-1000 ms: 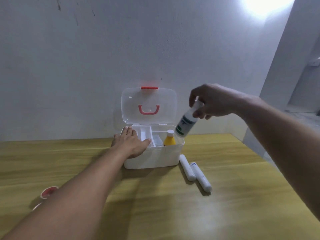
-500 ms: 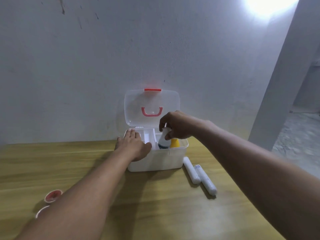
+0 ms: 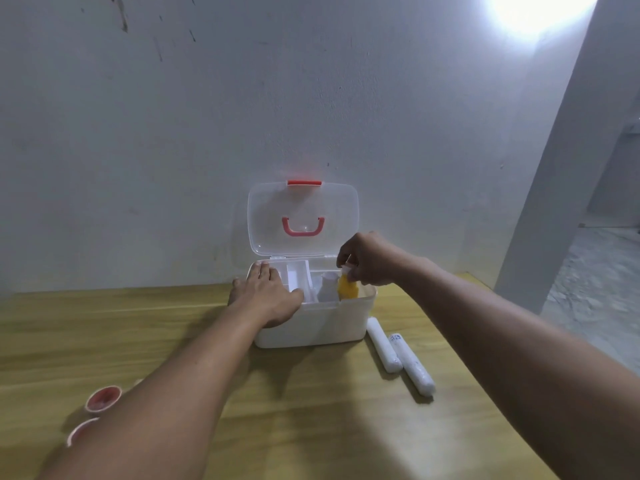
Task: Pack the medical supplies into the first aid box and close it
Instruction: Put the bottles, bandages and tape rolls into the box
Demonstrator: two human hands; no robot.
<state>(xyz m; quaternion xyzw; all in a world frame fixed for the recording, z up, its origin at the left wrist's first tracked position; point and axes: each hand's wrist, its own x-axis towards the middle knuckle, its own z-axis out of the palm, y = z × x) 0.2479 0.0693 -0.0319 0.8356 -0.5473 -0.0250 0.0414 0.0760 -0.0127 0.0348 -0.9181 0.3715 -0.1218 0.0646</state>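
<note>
The white first aid box [image 3: 329, 327] stands open on the wooden table, its clear lid [image 3: 301, 206] with a red handle upright against the wall. My left hand [image 3: 266, 296] lies on the box's left rim, thumb over the front wall, holding it. My right hand [image 3: 370, 261] hovers over the right compartment, fingertips pinched on the white cap of a yellow bottle [image 3: 347, 289] standing inside. A white bottle [image 3: 327, 289] sits in the box beside it. Two white wrapped rolls [image 3: 383, 344] [image 3: 412, 365] lie on the table right of the box.
Two small red-rimmed round caps [image 3: 104, 398] [image 3: 81, 431] sit at the near left, partly behind my left forearm. The wall stands right behind the box. The table's right edge [image 3: 485, 282] drops to a grey floor beside a pillar.
My right hand carried the white bottle down into the box and let it go there. Its fingers now sit on the yellow bottle's cap. My left hand stayed on the rim.
</note>
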